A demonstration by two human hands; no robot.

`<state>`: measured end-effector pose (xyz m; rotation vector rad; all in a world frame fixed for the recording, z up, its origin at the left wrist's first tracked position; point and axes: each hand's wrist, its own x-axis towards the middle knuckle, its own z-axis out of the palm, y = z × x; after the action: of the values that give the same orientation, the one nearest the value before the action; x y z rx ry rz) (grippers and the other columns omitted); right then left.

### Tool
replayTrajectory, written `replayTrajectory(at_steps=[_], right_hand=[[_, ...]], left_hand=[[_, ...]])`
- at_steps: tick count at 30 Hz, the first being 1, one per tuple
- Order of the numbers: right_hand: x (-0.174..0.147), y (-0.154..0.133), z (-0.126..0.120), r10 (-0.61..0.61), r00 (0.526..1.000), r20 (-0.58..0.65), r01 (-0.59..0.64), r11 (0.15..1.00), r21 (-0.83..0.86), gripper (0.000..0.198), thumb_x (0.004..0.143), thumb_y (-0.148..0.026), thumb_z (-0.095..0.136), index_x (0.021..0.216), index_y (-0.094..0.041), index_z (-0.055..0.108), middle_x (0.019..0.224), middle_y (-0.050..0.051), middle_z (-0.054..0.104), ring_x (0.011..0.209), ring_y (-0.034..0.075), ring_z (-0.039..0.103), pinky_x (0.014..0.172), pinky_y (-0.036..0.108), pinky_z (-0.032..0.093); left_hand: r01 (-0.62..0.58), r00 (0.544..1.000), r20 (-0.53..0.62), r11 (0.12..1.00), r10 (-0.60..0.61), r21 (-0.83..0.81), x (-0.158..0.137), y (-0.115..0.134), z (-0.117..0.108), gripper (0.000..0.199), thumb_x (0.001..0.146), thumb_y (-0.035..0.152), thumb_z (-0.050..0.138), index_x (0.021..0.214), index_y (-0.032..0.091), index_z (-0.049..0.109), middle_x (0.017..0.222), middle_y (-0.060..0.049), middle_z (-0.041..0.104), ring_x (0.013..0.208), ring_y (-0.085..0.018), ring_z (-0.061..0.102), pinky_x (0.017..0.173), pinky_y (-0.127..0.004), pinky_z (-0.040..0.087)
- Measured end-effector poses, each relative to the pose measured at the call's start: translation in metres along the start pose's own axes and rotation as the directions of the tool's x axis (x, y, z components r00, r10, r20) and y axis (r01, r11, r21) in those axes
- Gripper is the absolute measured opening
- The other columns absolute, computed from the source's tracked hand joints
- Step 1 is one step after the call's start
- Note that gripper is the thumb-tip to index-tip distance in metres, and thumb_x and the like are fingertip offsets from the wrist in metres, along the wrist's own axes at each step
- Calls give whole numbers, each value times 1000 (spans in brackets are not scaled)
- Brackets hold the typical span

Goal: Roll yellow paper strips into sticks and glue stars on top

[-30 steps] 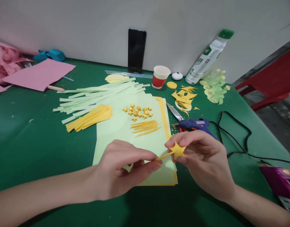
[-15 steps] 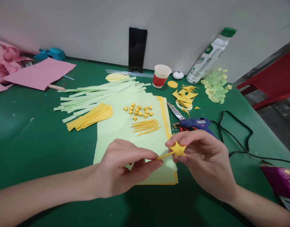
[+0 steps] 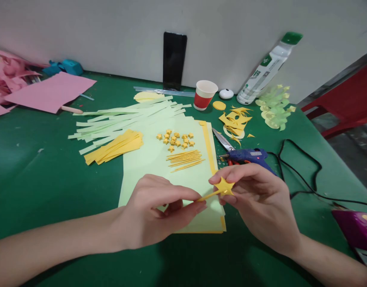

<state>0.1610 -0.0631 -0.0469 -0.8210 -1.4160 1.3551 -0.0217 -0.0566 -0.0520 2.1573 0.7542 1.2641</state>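
My left hand [image 3: 168, 213] pinches one end of a thin yellow paper stick [image 3: 210, 195] between thumb and forefinger. The stick's other end meets the middle of a yellow paper star [image 3: 224, 186], where a shiny spot shows. Fingertips of my right hand [image 3: 258, 199] grip the star's edges. Below both hands lies a stack of pale green paper [image 3: 141, 171]. On it rest several small folded yellow stars [image 3: 173, 140] and a row of yellow paper sticks [image 3: 186, 158]. A blue glue gun [image 3: 252, 155] lies just beyond my right hand, beside scissors [image 3: 223, 139] whose handles are partly hidden.
Green paper strips [image 3: 120, 119] and yellow strips [image 3: 114, 147] lie left of the stack. Behind stand a paper cup [image 3: 204, 97], a leaning phone [image 3: 174, 61] and a white bottle [image 3: 265, 69]. Yellow scraps [image 3: 235, 121] and a black cord [image 3: 315, 175] are at right; pink paper [image 3: 53, 91] is at left.
Both hands keep their hold on the stick and star. The star has tilted slightly; otherwise the view has barely shifted.
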Motion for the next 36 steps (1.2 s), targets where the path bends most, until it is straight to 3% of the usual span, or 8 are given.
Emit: replayTrajectory(at_steps=[24,36], right_hand=[[-1,1,2,41,996,-81,-39,999,30,24,74,-12,64,87,-32,64,88,-4,67,79,7,62,62,11,54],[-1,2,3,66,994,-83,-64,998,24,23,74,-12,65,86,-32,64,88,-7,66,78,3,61,61,6,51]], left_hand=[[-19,1000,-25,1000,19,3,-2,0,1,8,77,6,59,70,7,63,38,5,44,36,-5,31,35,-18,27],[-19,1000,-16,1000,19,4,-2,0,0,9,79,10,59,72,8,63,38,3,50,34,-5,34,34,-17,28]])
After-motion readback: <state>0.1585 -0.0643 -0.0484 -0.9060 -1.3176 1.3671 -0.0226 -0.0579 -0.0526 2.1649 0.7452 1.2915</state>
